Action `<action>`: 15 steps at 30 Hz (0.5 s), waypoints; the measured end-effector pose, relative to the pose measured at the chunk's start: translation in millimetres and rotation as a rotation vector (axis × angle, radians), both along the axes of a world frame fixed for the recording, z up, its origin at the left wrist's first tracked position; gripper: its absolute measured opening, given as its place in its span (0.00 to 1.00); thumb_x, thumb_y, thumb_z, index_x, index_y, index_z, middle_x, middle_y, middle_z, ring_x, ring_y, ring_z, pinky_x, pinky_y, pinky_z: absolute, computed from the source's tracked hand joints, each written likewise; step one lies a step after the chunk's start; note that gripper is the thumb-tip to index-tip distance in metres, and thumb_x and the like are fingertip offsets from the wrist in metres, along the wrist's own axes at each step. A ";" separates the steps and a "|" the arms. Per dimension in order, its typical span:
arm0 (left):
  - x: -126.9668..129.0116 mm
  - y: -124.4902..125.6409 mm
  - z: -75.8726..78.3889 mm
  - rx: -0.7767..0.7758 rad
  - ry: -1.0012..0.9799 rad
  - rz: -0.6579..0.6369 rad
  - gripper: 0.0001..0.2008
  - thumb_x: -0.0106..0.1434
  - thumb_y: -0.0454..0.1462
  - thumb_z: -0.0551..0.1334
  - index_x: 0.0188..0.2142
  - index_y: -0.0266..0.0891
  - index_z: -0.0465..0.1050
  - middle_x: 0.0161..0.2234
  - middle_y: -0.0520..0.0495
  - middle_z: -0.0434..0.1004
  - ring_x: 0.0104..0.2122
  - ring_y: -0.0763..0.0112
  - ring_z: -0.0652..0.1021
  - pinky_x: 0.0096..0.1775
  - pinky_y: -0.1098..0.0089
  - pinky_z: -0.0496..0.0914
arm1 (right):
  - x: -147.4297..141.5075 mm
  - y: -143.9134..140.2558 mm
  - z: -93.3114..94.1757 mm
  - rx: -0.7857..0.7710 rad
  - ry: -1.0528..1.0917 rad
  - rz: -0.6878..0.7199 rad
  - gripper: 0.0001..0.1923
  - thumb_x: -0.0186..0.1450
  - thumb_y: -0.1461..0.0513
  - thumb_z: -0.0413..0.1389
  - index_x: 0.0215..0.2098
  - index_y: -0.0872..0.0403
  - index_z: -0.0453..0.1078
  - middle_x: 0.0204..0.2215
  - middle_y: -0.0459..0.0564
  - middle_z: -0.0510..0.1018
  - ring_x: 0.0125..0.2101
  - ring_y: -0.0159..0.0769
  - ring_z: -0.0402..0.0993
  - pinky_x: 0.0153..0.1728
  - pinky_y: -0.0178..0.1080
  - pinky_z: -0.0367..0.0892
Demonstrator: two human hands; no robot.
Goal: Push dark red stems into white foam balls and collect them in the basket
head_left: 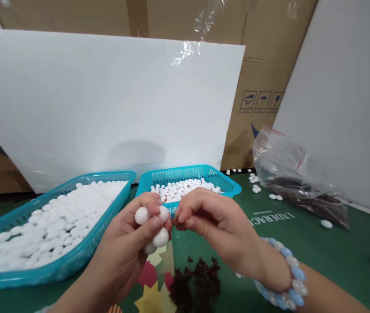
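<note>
Several white oval beads (160,237) clustered in left hand (129,243), pinched between thumb and curled fingers; four or so visible, one at thumb tip, one low near heel of palm. Right hand (217,226) just beside, fingertips pressed together against the bead cluster, touching or nearly so; cannot tell whether anything is pinched between them. Cluster lying to the left of right-hand grip, at same height, both hands raised over near edge of counter (335,252). Beaded bracelet (289,278) on right wrist. Directly below hands, small heap of dark reddish-brown shreds (198,282) on green mat, beside coloured star print. Behind hands, small teal basket (227,184), holding layer of small round white beads; nearer to right hand than to left. Left of it, large teal tray (57,269), long axis running from near left to far centre, filled with larger flattened white ovals. Right of centre, clear plastic bag (289,169) slumped on counter, dark material inside. Loose white beads scattered near bag and along right edge. White foam board (106,104) upright behind baskets, cardboard cartons beyond.
</note>
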State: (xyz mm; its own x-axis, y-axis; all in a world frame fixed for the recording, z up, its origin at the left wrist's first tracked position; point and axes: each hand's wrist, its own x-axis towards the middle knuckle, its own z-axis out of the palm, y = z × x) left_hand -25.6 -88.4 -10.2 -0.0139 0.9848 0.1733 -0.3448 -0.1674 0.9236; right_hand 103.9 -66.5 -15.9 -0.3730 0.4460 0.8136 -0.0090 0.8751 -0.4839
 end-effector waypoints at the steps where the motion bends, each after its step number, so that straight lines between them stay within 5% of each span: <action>1: 0.4 -0.9 0.6 0.019 0.000 -0.003 0.06 0.38 0.30 0.62 0.14 0.37 0.64 0.19 0.55 0.60 0.17 0.84 0.65 0.16 0.85 0.61 | -0.1 -2.2 0.5 0.025 0.015 -0.013 0.06 0.55 0.69 0.46 0.21 0.57 0.59 0.19 0.45 0.66 0.24 0.25 0.63 0.25 0.28 0.62; 7: 1.2 -7.0 1.0 0.140 0.036 0.004 0.06 0.36 0.30 0.63 0.12 0.39 0.66 0.19 0.55 0.62 0.15 0.84 0.65 0.14 0.85 0.61 | 0.1 -15.3 3.4 0.177 0.074 -0.102 0.06 0.53 0.72 0.47 0.21 0.59 0.61 0.19 0.45 0.67 0.24 0.22 0.63 0.26 0.21 0.61; 15: 5.4 -10.5 -2.8 0.097 0.000 -0.055 0.06 0.34 0.32 0.64 0.12 0.41 0.67 0.15 0.55 0.63 0.13 0.83 0.65 0.12 0.85 0.60 | 0.8 -23.0 4.9 0.241 0.060 -0.174 0.06 0.53 0.73 0.47 0.20 0.62 0.63 0.18 0.47 0.67 0.22 0.21 0.63 0.27 0.19 0.61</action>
State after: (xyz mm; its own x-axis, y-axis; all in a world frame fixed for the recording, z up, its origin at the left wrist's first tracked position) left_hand -20.2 -98.9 -13.1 0.0398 0.9626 0.2679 -0.3557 -0.2369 0.9041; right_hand 104.7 -89.5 -11.1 -0.2556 0.2908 0.9220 0.1292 0.9554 -0.2655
